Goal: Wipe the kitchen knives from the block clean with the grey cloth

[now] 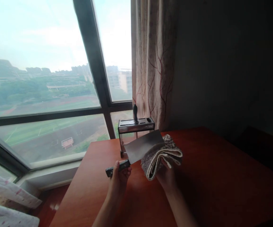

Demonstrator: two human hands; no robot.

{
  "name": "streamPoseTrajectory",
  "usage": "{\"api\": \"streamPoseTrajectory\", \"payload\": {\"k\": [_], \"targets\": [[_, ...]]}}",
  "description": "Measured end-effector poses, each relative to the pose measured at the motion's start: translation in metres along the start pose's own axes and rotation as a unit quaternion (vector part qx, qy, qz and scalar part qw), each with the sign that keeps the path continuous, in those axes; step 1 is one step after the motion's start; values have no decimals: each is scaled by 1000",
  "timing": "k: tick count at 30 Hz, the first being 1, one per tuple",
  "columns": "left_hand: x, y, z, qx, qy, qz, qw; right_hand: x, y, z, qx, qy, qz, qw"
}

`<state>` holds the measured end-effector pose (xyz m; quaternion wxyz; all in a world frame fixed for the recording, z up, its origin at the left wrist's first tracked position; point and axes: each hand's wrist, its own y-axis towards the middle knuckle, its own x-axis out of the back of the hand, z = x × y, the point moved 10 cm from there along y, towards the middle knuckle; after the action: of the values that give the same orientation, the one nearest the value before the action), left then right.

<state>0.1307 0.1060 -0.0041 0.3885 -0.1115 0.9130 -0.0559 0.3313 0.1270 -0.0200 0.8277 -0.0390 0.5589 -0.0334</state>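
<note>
Head view showed both hands raised over the surface, close to its window end. Left hand was clenched on the dark handle of a cleaver; the blade ran up and to the right from that grip, its flat side facing the camera. Right hand was closed on a folded cloth, held from below, with the cloth's upper fold lying against the far end of the blade. Whether the cloth wrapped round the edge or only rested behind it could not be told.

Beyond the left grip, a metal knife rack stood on the surface near the window, with one dark-handled tool upright in a slot. A curtain hung behind the rack. Patterned bedding lay low, well to the left of both hands.

Judgement: the step in hand appeared to be wiping the blade with the cloth. The next move would call for a steady left grip on the handle, the cloth drawn along the flat away from the edge, and the right fingers kept behind the fold, clear of the cutting side.
</note>
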Motion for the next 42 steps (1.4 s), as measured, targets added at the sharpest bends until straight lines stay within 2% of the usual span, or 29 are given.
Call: {"api": "streamPoseTrajectory", "payload": {"k": [4, 6, 8, 13, 16, 19, 26, 32, 35, 38, 42], "targets": [[-10, -5, 24, 36, 44, 49, 997, -1, -9, -47, -106, -28, 34, 993], [-13, -7, 31, 34, 82, 72, 993, 3, -9, -56, -125, -38, 27, 991], [-16, -10, 31, 18, 121, 94, 988, 8, -3, -47, -93, -33, -3, 995], [-19, -13, 26, 0, 180, 108, 978, 16, 7, 11, 20, 3, -58, 998], [-19, -12, 33, 29, 183, 108, 977, 15, 8, 34, 46, 22, -57, 997], [-18, -11, 41, 51, 178, 114, 976, 16, 7, 41, 59, 18, -53, 997], [-13, -10, 37, 35, 184, 89, 978, 8, 3, 10, 10, 25, -27, 999], [-30, -16, 50, 61, 124, 112, 984, -7, -7, -32, -41, -13, 13, 999], [-31, -15, 50, 51, 107, 105, 987, -16, -15, -44, -44, -58, 33, 997], [-22, -12, 45, 33, 104, 65, 992, -23, -21, -50, -37, -116, 45, 992], [-16, -9, 39, 35, 90, 45, 994, -24, -21, -48, 9, -148, 35, 988]]}}
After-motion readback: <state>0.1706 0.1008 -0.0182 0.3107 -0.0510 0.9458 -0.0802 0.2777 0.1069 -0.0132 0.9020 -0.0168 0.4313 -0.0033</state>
